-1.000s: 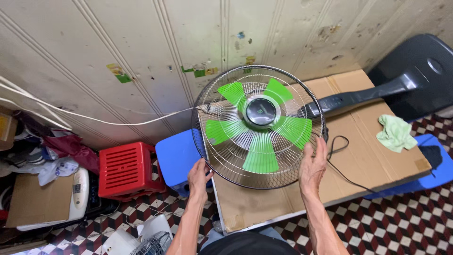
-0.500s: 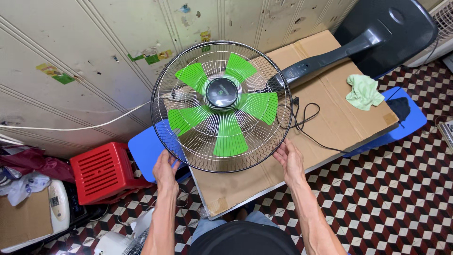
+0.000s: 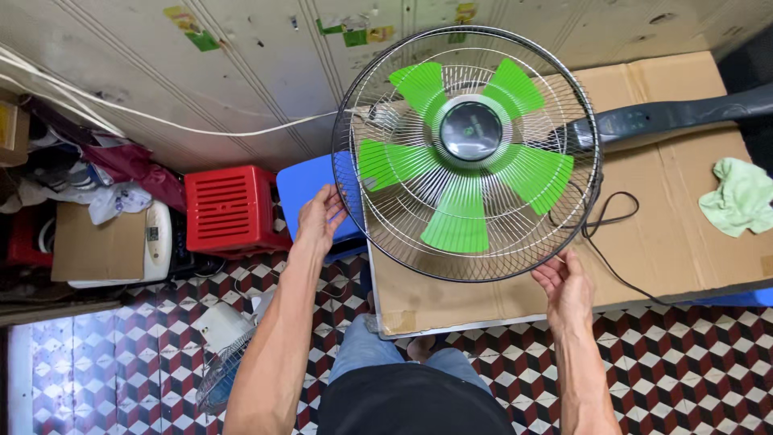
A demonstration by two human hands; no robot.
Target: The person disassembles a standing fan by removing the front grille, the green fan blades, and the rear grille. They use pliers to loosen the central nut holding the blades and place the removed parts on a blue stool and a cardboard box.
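A stand fan lies on its back on a flat sheet of cardboard point(image 3: 668, 242). Its round wire guard point(image 3: 378, 113) faces up, with green blades point(image 3: 459, 225) and a dark hub point(image 3: 471, 130) inside. Its dark grey pole point(image 3: 684, 113) runs off to the right. My left hand point(image 3: 320, 216) grips the guard's left rim, thumb and fingers around the wire. My right hand point(image 3: 564, 288) holds the lower right rim from below, palm up. A black power cord point(image 3: 612, 217) loops on the cardboard beside my right hand.
A green cloth point(image 3: 741, 197) lies at the cardboard's right. A blue stool point(image 3: 306, 189) and a red plastic stool point(image 3: 229, 209) stand left of the fan. Clutter, a white appliance point(image 3: 157, 238) and a white fan part point(image 3: 221, 346) fill the checkered floor at the left. A panelled wall is behind.
My view has shifted left and nearer, so the fan base is out of frame. My left hand has slid up the left rim; my right hand stays at the lower right rim.
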